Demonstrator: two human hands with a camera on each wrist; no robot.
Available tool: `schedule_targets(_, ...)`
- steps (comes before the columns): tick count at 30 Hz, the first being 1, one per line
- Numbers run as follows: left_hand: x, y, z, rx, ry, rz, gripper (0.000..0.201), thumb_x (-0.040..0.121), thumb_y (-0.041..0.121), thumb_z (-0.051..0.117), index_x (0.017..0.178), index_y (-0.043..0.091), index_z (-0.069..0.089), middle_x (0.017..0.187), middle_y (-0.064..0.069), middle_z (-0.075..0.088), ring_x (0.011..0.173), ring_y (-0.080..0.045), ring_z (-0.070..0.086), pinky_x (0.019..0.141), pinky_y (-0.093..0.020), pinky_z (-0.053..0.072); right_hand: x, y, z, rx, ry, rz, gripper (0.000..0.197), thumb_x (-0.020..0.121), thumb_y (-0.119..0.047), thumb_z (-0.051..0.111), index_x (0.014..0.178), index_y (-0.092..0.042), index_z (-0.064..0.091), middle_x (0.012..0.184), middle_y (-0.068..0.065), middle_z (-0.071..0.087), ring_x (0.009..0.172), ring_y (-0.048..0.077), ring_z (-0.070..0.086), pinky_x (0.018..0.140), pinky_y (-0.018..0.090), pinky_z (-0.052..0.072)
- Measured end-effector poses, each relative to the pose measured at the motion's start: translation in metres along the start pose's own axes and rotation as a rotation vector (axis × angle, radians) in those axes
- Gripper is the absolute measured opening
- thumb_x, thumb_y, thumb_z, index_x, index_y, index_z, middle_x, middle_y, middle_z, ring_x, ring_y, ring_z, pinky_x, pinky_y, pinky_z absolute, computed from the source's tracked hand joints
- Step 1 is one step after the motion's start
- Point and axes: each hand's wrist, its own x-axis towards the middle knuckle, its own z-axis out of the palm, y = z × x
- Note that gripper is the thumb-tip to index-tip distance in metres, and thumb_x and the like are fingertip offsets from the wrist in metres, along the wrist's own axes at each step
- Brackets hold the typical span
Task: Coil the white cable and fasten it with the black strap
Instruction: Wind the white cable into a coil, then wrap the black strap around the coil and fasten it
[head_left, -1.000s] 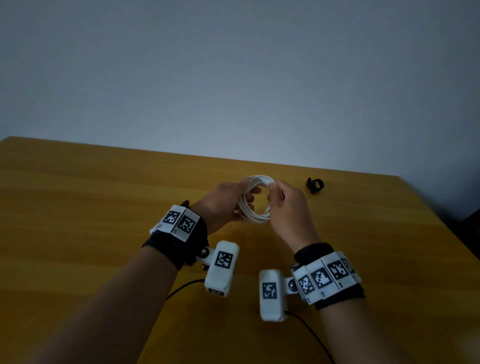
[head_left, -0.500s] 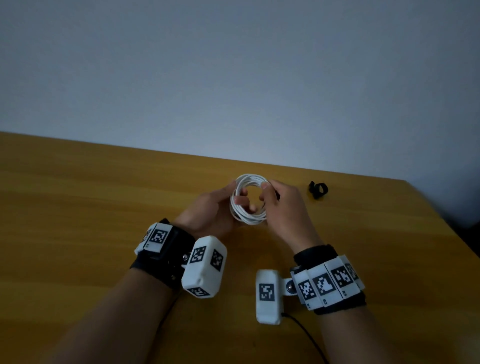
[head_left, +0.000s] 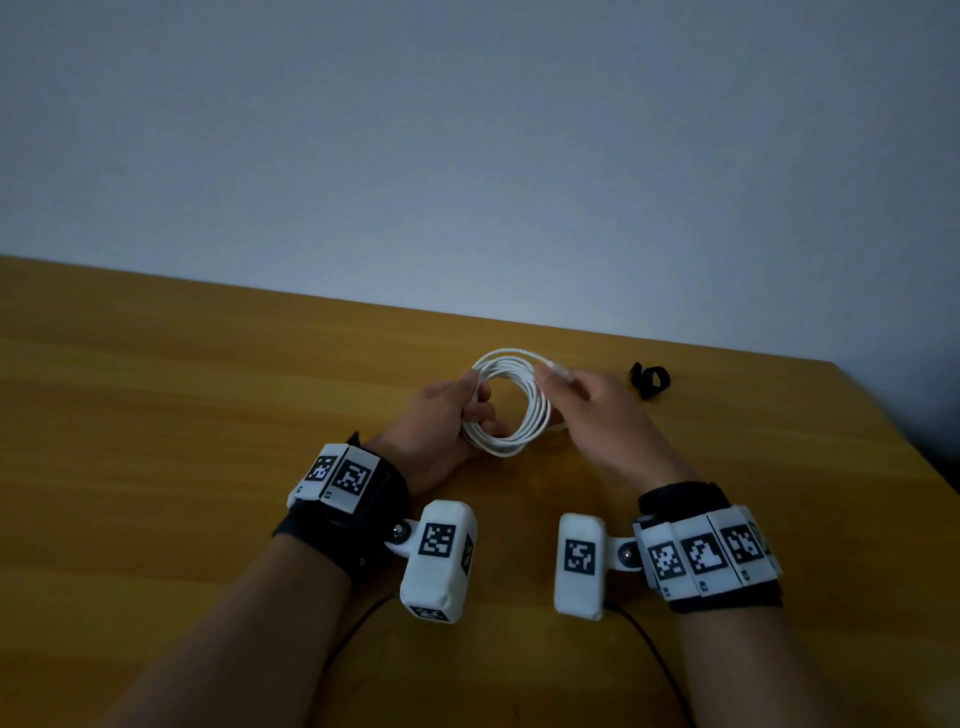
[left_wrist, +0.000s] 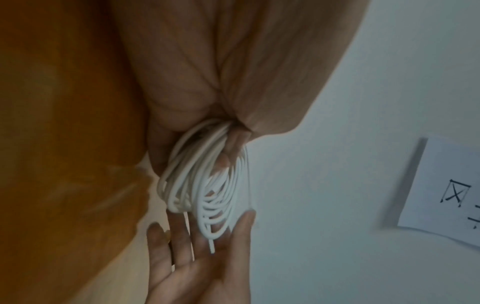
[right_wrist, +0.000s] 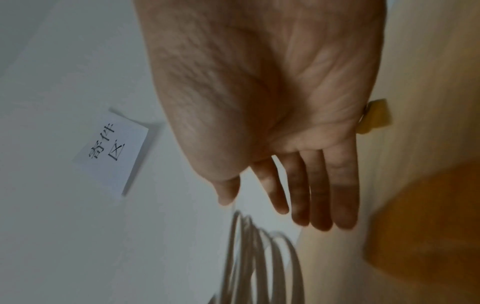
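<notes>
The white cable (head_left: 536, 410) is wound into a round coil held upright above the wooden table (head_left: 208, 415). My left hand (head_left: 460, 410) grips the coil's left side, fingers curled through its middle; the left wrist view shows the strands (left_wrist: 207, 195) bunched in that grip. My right hand (head_left: 569, 397) is at the coil's right side with straight, spread fingers. In the right wrist view its palm (right_wrist: 272, 102) holds nothing and the coil (right_wrist: 259, 257) lies just past the fingertips. The black strap (head_left: 649, 379) lies looped on the table, right of my right hand.
A white paper note (right_wrist: 111, 152) with handwriting hangs on the pale wall behind the table. The table's far edge runs just behind the coil and its right edge slopes away past the strap. Thin black leads (head_left: 353, 629) trail from the wrist cameras.
My right hand has let go of the coil's top and opened, shifting slightly right. My left hand still grips the coil, which now faces me more squarely.
</notes>
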Motion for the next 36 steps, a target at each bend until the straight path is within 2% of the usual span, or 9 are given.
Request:
schedule_targets(3, 0.0, 0.001, -0.002, -0.015, -0.008, -0.009, 0.034, 0.107, 0.026, 0.035, 0.084, 0.005, 0.048, 0.057, 0.001, 0.035, 0.053, -0.016, 0.045, 0.061, -0.029, 0.046, 0.005, 0.015, -0.013, 0.021, 0.083, 0.081, 0.06, 0.1, -0.064, 0.038, 0.13, -0.019, 0.064, 0.121, -0.001, 0.069, 0.107, 0.016, 0.067, 0.097, 0.042, 0.054)
schedule_targets(5, -0.001, 0.002, -0.002, -0.003, -0.011, -0.015, 0.032, 0.108, 0.026, 0.035, 0.087, 0.005, 0.048, 0.058, 0.001, 0.035, 0.054, -0.016, 0.046, 0.06, -0.029, 0.047, 0.006, 0.023, -0.022, 0.001, 0.141, 0.124, 0.067, 0.098, -0.067, 0.04, 0.143, -0.02, 0.055, 0.143, -0.002, 0.054, 0.12, 0.02, 0.061, 0.106, 0.048, 0.05)
schedule_targets(10, -0.002, 0.002, 0.0, 0.062, -0.012, 0.002, 0.031, 0.107, 0.026, 0.036, 0.092, 0.003, 0.05, 0.058, 0.001, 0.035, 0.057, -0.017, 0.043, 0.067, -0.033, 0.045, 0.013, 0.048, -0.036, 0.016, 0.195, 0.268, 0.058, 0.098, -0.058, 0.053, 0.143, -0.022, 0.053, 0.159, -0.005, 0.017, 0.122, 0.029, 0.059, 0.104, 0.045, 0.053)
schedule_targets(16, -0.002, 0.0, -0.001, 0.148, -0.022, 0.034, 0.035, 0.107, 0.027, 0.037, 0.099, -0.002, 0.056, 0.057, 0.001, 0.036, 0.06, -0.019, 0.044, 0.07, -0.035, 0.048, 0.017, 0.055, -0.037, 0.031, 0.168, 0.311, 0.061, 0.102, -0.048, 0.053, 0.154, -0.019, 0.043, 0.168, -0.009, 0.009, 0.125, 0.027, 0.059, 0.091, 0.032, 0.049)
schedule_targets(20, -0.001, 0.0, -0.002, 0.148, -0.048, 0.038, 0.038, 0.107, 0.026, 0.036, 0.11, -0.006, 0.057, 0.058, 0.001, 0.034, 0.058, -0.018, 0.046, 0.073, -0.036, 0.049, 0.014, 0.049, -0.037, 0.004, 0.151, 0.306, 0.059, 0.104, -0.044, 0.05, 0.157, -0.021, 0.037, 0.167, -0.005, 0.022, 0.116, 0.021, 0.063, 0.087, 0.03, 0.046)
schedule_targets(24, -0.003, 0.001, 0.0, 0.138, -0.065, 0.036, 0.04, 0.108, 0.023, 0.034, 0.123, -0.008, 0.055, 0.061, 0.0, 0.032, 0.057, -0.016, 0.047, 0.067, -0.03, 0.054, 0.007, 0.04, -0.038, 0.037, 0.206, 0.233, 0.04, 0.105, -0.036, 0.053, 0.142, -0.023, 0.057, 0.151, -0.001, 0.05, 0.089, 0.013, 0.066, 0.077, 0.027, 0.049)
schedule_targets(30, 0.001, -0.002, -0.002, 0.144, -0.05, 0.056, 0.04, 0.108, 0.023, 0.034, 0.123, -0.008, 0.054, 0.058, 0.0, 0.035, 0.053, -0.015, 0.051, 0.081, -0.04, 0.051, 0.003, 0.034, -0.048, 0.213, 0.455, 0.039, 0.025, 0.094, -0.024, 0.072, 0.116, -0.015, 0.078, 0.117, -0.003, 0.075, 0.103, 0.003, 0.067, 0.081, 0.01, 0.047)
schedule_targets(33, 0.002, -0.004, -0.002, 0.156, -0.039, 0.07, 0.035, 0.108, 0.022, 0.034, 0.112, -0.005, 0.056, 0.057, 0.0, 0.037, 0.053, -0.017, 0.051, 0.088, -0.046, 0.047, 0.001, 0.027, -0.054, 0.323, 0.499, -0.05, 0.02, 0.092, -0.018, 0.075, 0.111, -0.013, 0.079, 0.105, -0.002, 0.079, 0.097, 0.005, 0.074, 0.091, 0.019, 0.057)
schedule_targets(36, 0.001, -0.004, -0.002, 0.167, -0.045, 0.087, 0.034, 0.108, 0.021, 0.033, 0.104, -0.004, 0.055, 0.056, 0.0, 0.037, 0.052, -0.016, 0.052, 0.086, -0.044, 0.048, 0.0, 0.018, -0.057, 0.43, 0.521, -0.113, 0.019, 0.091, -0.011, 0.076, 0.109, -0.01, 0.078, 0.097, -0.001, 0.081, 0.084, 0.008, 0.077, 0.086, 0.025, 0.061)
